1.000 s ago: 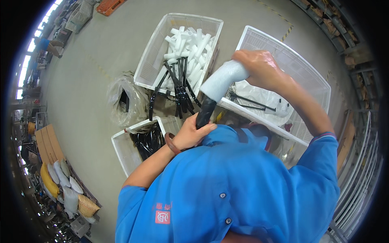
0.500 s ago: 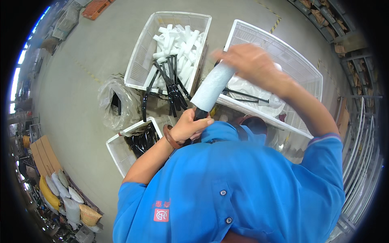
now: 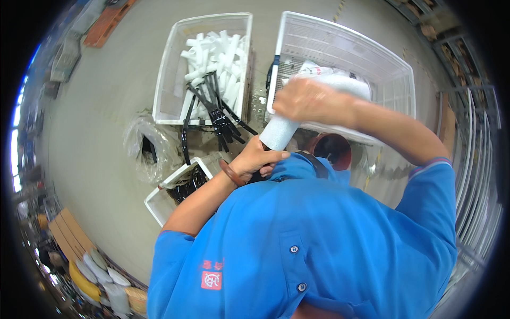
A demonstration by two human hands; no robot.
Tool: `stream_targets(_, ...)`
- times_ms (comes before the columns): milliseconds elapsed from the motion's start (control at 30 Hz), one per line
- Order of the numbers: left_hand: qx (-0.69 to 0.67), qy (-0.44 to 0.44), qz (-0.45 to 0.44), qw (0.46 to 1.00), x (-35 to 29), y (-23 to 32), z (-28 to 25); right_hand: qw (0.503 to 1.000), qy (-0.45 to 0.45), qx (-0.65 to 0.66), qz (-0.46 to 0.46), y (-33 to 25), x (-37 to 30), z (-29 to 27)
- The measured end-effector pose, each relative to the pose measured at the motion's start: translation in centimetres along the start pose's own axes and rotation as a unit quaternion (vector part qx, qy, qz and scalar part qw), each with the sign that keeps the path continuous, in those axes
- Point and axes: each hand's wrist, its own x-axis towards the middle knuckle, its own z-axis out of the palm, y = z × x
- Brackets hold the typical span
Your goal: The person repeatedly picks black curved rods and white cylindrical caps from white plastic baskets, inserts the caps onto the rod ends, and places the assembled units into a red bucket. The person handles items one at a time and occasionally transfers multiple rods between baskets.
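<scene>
A white foam tube (image 3: 280, 133) slants up and away from my body between my two hands. My left hand (image 3: 256, 158) is closed just below its lower end, around a black tube that mostly hides in my grip. My right hand (image 3: 311, 101), slightly smeared by motion, curls over the upper part of the foam tube and covers its top end. Beyond my left hand, a bunch of shiny black tubes (image 3: 222, 119) hangs over the near rim of a white crate (image 3: 159, 98). Many white foam tubes (image 3: 228, 58) fill that crate.
Another white crate (image 3: 390, 64) at the right holds a white wrapped bundle (image 3: 340, 80). A small white bin (image 3: 155, 204) with black pieces stands at my left, near a clear plastic bag (image 3: 141, 133). A reddish round container (image 3: 340, 151) sits close in front of me. Metal racks (image 3: 473, 175) line the right.
My right hand has come down toward my left along the foam tube. The foam now reaches my left hand, covering the black stretch that showed between them. The whole view has shifted slightly.
</scene>
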Motion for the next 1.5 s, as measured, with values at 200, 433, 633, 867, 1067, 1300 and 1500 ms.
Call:
stream_targets(200, 0.006, -0.073, -0.108, 0.991, 5.2, -1.0, -0.5, 0.968, -0.056, 0.182, 0.162, -7.9, -1.8, 7.7)
stream_targets(433, 0.328, 0.04, 0.018, 0.944, 15.7, 0.3, -1.1, 0.948, -0.004, 0.123, 0.292, -3.0, -16.5, 16.5)
stream_targets(633, 0.123, 0.292, 0.092, 0.944, 16.0, -3.6, -9.8, 0.873, -0.097, 0.117, 0.463, 2.0, -44.1, 20.3)
stream_targets(867, 0.166, 0.467, -0.242, 0.834, 7.9, -20.0, -14.2, 0.84, -0.129, 0.143, 0.508, 4.3, -52.2, 33.9)
stream_targets(1067, -0.092, 0.571, -0.245, 0.778, 3.6, -24.3, -11.0, 0.789, -0.315, 0.169, 0.5, 2.7, -49.6, 45.0)
stream_targets(1300, -0.089, 0.491, -0.211, 0.841, 5.8, -29.5, -11.9, 0.82, 0.034, 0.333, 0.464, 0.2, -23.3, 46.8)
stream_targets(1500, -0.141, 0.457, -0.15, 0.865, 4.1, -36.6, -10.5, 0.598, -0.007, 0.663, 0.451, -6.2, 10.4, 43.9)
